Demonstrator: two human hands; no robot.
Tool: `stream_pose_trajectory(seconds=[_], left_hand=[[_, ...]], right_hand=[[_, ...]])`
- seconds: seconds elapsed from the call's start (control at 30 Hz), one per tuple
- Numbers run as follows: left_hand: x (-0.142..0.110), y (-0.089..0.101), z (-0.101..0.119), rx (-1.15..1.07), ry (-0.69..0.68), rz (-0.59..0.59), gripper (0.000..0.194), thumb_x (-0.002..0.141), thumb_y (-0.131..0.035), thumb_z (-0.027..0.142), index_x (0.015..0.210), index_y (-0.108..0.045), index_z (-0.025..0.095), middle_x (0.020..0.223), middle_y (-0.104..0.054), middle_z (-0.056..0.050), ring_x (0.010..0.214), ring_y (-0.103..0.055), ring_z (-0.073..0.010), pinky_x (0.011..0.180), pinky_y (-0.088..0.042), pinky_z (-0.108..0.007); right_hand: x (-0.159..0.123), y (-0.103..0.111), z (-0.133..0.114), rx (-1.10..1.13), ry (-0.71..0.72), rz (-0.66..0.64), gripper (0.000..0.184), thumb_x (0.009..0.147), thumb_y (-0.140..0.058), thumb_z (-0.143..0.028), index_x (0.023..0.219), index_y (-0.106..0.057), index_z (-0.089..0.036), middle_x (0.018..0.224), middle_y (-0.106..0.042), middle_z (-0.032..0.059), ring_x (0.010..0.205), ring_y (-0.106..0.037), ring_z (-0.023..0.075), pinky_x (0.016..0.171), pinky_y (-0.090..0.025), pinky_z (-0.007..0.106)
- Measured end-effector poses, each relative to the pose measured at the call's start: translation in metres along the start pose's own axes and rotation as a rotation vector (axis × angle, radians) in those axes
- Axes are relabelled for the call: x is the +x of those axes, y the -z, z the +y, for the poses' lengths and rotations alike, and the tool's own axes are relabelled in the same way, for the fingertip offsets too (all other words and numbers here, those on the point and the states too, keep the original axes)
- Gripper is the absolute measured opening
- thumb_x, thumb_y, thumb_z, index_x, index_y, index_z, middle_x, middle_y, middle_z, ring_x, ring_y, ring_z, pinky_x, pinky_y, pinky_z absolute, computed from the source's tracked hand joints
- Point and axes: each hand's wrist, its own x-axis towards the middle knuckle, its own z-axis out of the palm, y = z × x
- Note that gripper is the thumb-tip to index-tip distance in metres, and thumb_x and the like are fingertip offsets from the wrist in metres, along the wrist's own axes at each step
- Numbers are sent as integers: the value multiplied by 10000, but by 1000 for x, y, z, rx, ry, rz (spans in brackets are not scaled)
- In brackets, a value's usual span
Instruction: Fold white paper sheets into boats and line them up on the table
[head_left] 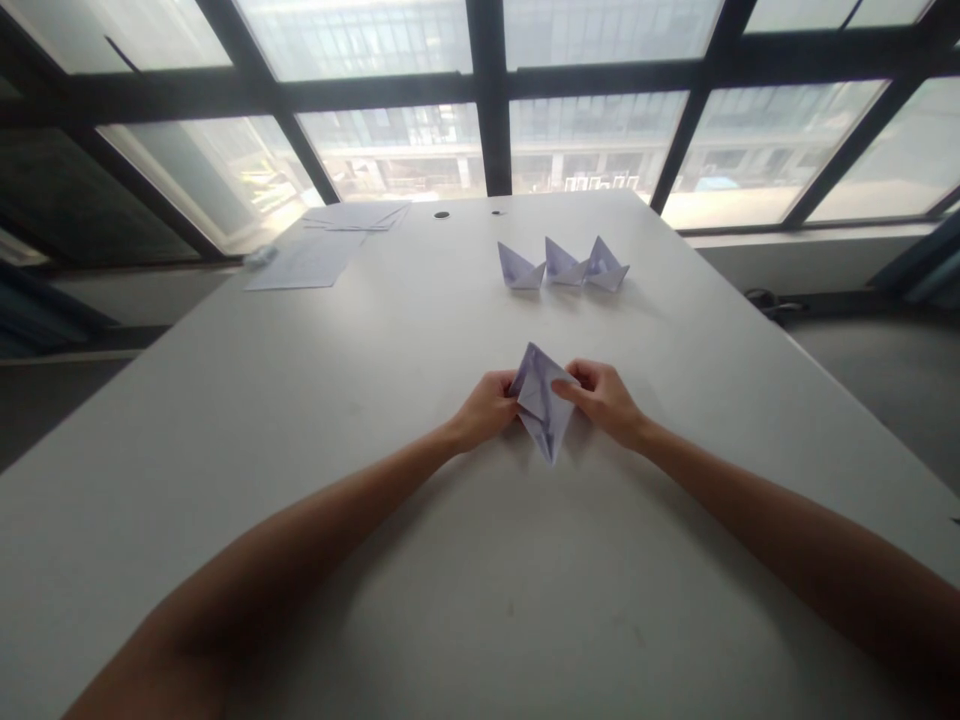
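Observation:
A folded piece of pale lilac paper point(544, 405), diamond-shaped with a point toward me, is held just above the white table point(420, 560). My left hand point(489, 408) pinches its left corner with curled fingers. My right hand point(602, 398) pinches its right corner the same way. Both forearms stretch out over the table toward the middle.
Three finished paper boats point(562, 267) stand in a row farther back on the table. Loose sheets of paper point(319, 250) lie at the far left corner. Two small dark dots point(442, 214) sit near the far edge. Large windows with dark frames rise behind the table.

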Motion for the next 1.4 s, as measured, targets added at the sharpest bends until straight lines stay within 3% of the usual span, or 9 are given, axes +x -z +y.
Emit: stream_pose_trajectory(seconds=[0.2,0.6,0.83,1.03,1.4], left_hand=[[-3,2,2,110,-40,-49,260,819,-693,394,819,-692,134,707,-620,8,651,-566,-138,609,-420,-230],[0,0,-3,98,28,84,282,786,-706,403,731,-674,128,664,-599,1,592,-528,-124,567,-373,-230],[-3,3,4,9,33,-27,302,795,-712,395,932,-672,129,798,-643,-22,687,-570,-147,633,-411,-245],[-5,1,9,-251,78,-112,311,729,-678,217,1032,-650,155,899,-665,-23,788,-597,-162,723,-442,-255],[-2,-3,2,-308,126,8,127,705,-611,171,831,-592,169,696,-557,20,707,-593,-158,689,-440,-260]], right_hand=[[-2,-2,0,-84,6,15,371,749,-698,-464,610,-474,-203,591,-428,-50,565,-373,100,505,-269,247],[-3,-3,-1,-100,5,42,214,715,-627,-282,607,-455,-211,596,-420,-57,585,-393,108,526,-282,253],[-2,-2,3,122,-24,14,168,671,-647,-249,669,-482,-216,624,-470,-61,602,-411,120,553,-301,257],[-6,-8,6,325,-37,-38,148,662,-644,-217,705,-503,-209,665,-492,-54,639,-430,128,607,-315,267],[-3,-14,5,437,-117,153,180,611,-609,-175,747,-502,-225,650,-538,-54,589,-449,125,541,-312,252]])
